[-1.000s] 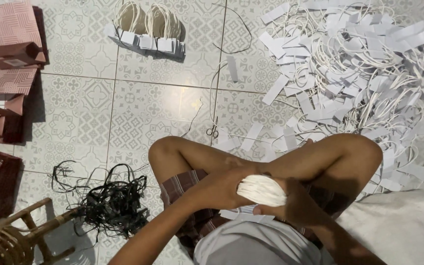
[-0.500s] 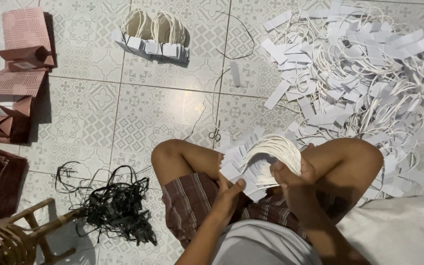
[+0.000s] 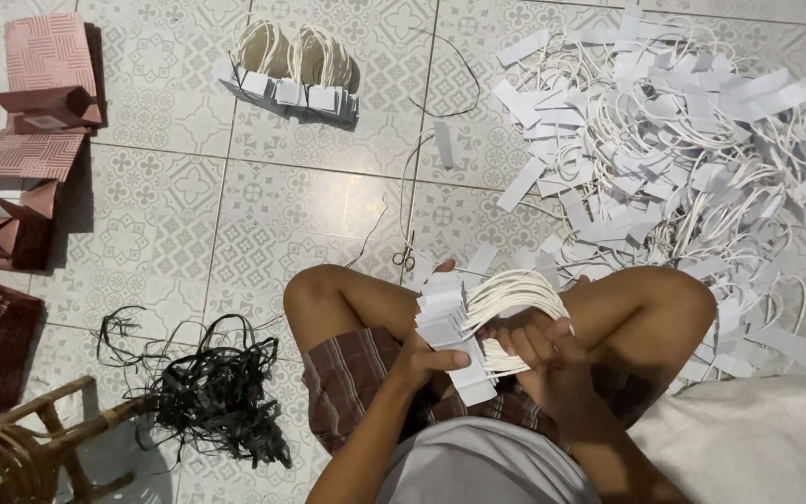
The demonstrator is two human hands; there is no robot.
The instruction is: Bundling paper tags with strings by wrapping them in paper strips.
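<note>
White stack of paper tabs with cord loops (image 3: pixel 459 322) held over lap, squared edge-on for alignment. Left hand (image 3: pixel 426 359) clenched around tabs; right hand (image 3: pixel 538 345) grasping loops. Loose pile (image 3: pixel 673 140) on floor (image 3: pixel 263 215) within reach.

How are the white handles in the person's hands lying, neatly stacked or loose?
Neatly stacked: the bundle of handles sits squared between left hand and right hand, cords arching together.

A home floor used as a craft workspace: patterned floor tiles (image 3: pixel 263 215), heaped white cord handles (image 3: pixel 673 140), folded pink paper bags (image 3: pixel 25 140).
</note>
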